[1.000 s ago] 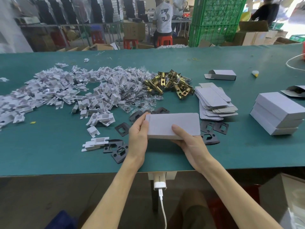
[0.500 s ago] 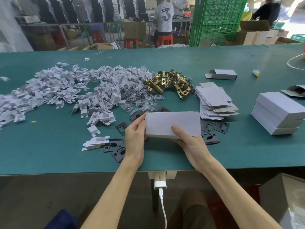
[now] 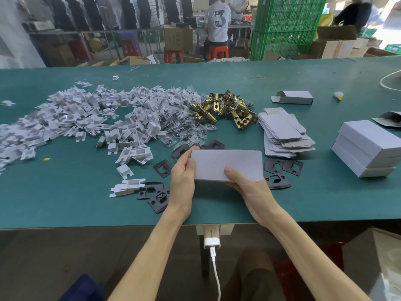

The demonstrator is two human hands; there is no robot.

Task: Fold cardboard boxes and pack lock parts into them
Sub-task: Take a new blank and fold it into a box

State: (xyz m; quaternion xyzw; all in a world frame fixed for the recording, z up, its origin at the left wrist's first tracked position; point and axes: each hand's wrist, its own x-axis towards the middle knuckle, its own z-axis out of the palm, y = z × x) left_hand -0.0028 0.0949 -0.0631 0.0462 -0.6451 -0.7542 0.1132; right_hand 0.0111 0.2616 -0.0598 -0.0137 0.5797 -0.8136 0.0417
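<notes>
The white cardboard box (image 3: pixel 226 165) is held flat over the near part of the green desk (image 3: pixel 65 203) by 2 grips. The left grip (image 3: pixel 183 179) clasps its left end. The right grip (image 3: pixel 249 187) grasps its near edge, with the thumb on the top face. Black plates (image 3: pixel 282 167) lie around it. Behind are flat box blanks (image 3: pixel 282 131), brass latches (image 3: pixel 225 111) and a heap of white plastic parts (image 3: pixel 86 120). A stack of closed boxes (image 3: pixel 368 148) stands at the right.

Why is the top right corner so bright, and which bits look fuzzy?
Head view: daylight from outside washes out the top right corner; the pile of white pieces smears toward the left edge, probably from the wide lens; the white box, gripped by the left hand and right hand, looks sharp; shadows on the green table are soft and faint.
</notes>
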